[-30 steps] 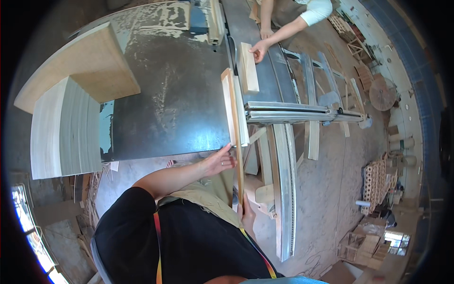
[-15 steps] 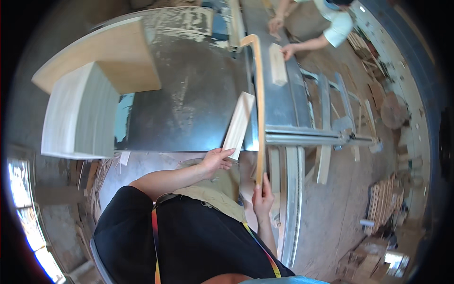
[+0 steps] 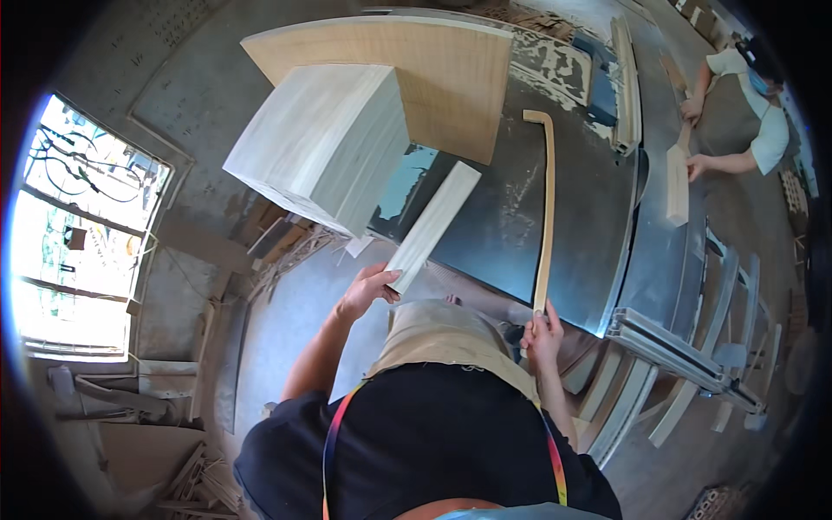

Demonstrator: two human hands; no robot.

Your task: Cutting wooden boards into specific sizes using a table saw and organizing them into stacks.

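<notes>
My left hand (image 3: pixel 371 291) grips the near end of a pale wooden board (image 3: pixel 438 221), which slants up and away to the right, its far end by a tall stack of boards (image 3: pixel 347 143). The fingers curl round its lower end. In my right hand (image 3: pixel 542 334) is the near end of a long thin wooden stick (image 3: pixel 547 208) with a short bend to the left at its far tip. The stick reaches out over the dark metal saw table (image 3: pixel 485 251). Both pieces are held apart from each other.
Behind the stack stands a large upright wooden panel (image 3: pixel 451 87). At the far right a co-worker (image 3: pixel 737 113) handles a wooden block (image 3: pixel 677 186) on the sliding part of the table. A metal rail (image 3: pixel 676 347) juts out at right. A bright window (image 3: pixel 82 234) is at left.
My view and body have turned left. The board in my left hand has swung toward the stack, and the bent stick has moved off the table's right side over its middle.
</notes>
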